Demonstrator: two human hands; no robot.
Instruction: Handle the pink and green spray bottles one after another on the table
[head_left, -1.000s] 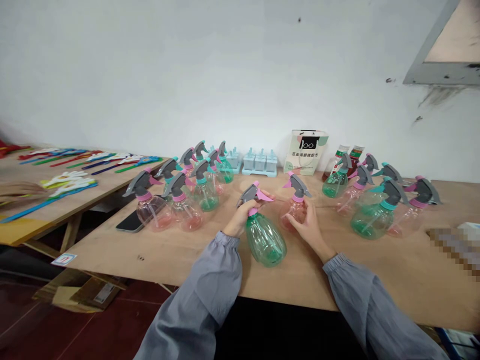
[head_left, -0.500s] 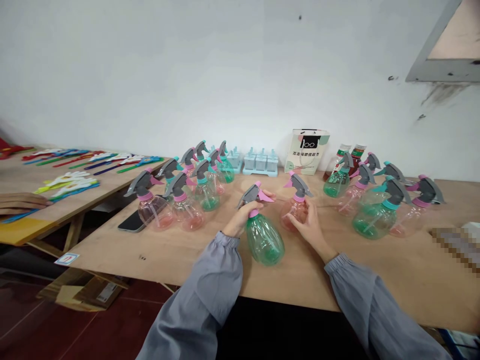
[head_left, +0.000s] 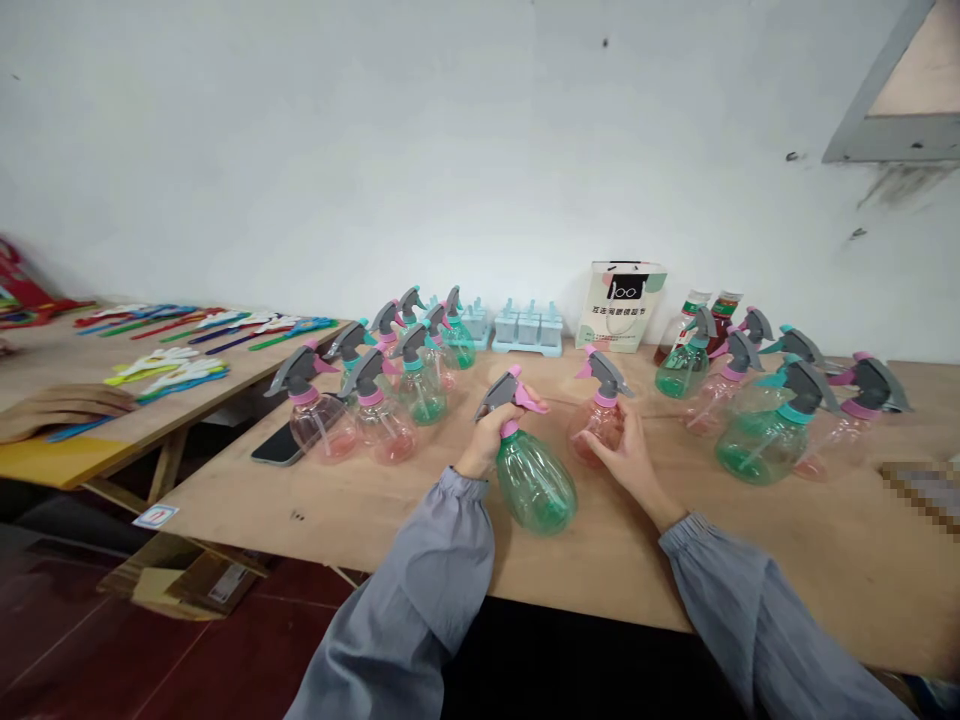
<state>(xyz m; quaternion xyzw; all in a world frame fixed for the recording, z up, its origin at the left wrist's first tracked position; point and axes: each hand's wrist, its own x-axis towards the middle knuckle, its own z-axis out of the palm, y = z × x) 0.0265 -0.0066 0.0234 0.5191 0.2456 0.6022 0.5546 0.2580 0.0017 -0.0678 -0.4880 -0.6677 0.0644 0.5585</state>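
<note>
Wrapped round the neck of a green spray bottle (head_left: 538, 488) is my left hand (head_left: 495, 437). That bottle leans, its grey-and-pink trigger head tipped to the left. My right hand (head_left: 628, 452) has its thumb and fingers around the body of a pink spray bottle (head_left: 589, 430), which stands upright with a grey-and-pink head; some of the fingers are hidden behind it. The two held bottles are a short way apart.
Several pink and green spray bottles stand at left (head_left: 386, 430) and right (head_left: 761, 445). A phone (head_left: 276, 447) lies by the left group. Blue ice-pop moulds (head_left: 527, 330) and a paper bag (head_left: 619, 310) are at the wall. Hand-shaped items (head_left: 180, 370) cover a side table.
The whole view has shifted slightly, so things appear a little further right. Both hands keep their hold on the same two bottles.
</note>
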